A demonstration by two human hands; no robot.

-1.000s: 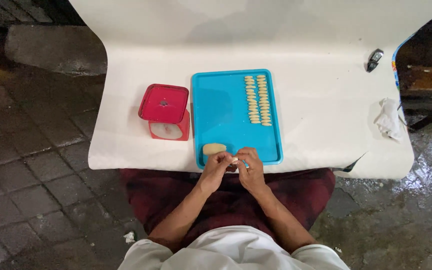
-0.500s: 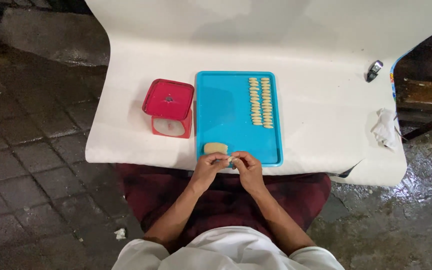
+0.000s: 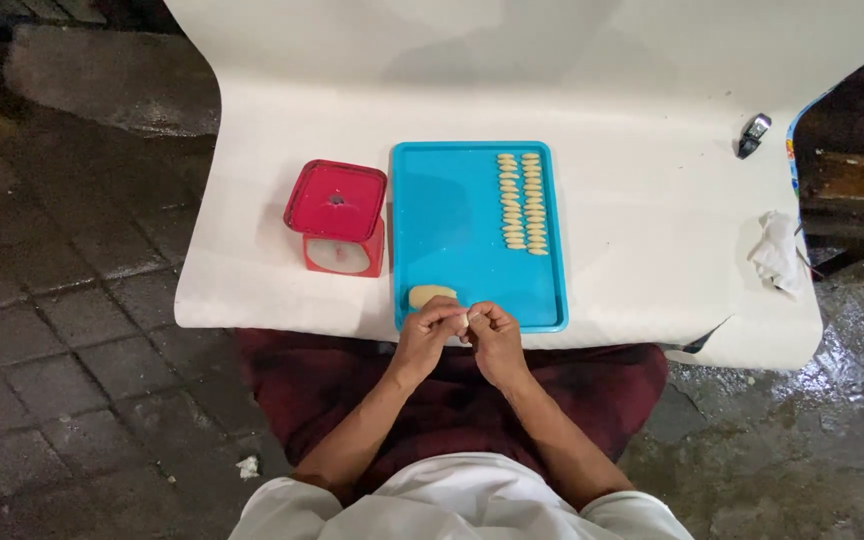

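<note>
Head camera looks straight down on a white table [image 3: 652, 270] with a flat turquoise plastic tray [image 3: 452, 230] at its middle. Both hands meet at the tray's near edge: the left hand [image 3: 429, 335] and right hand [image 3: 495, 340] are curled fingertip to fingertip, pinching a tiny pale bit of dough [image 3: 464, 320] between them. Just beyond the left hand, on the tray's near left corner, lies the pale oval dough lump [image 3: 431, 295], its long axis running left to right; the left hand is the nearer one. Farther off, on the tray's right side, two neat columns of small shaped dough pieces [image 3: 522, 202] run near to far. A red kitchen scale [image 3: 337, 215] stands left of the tray.
</note>
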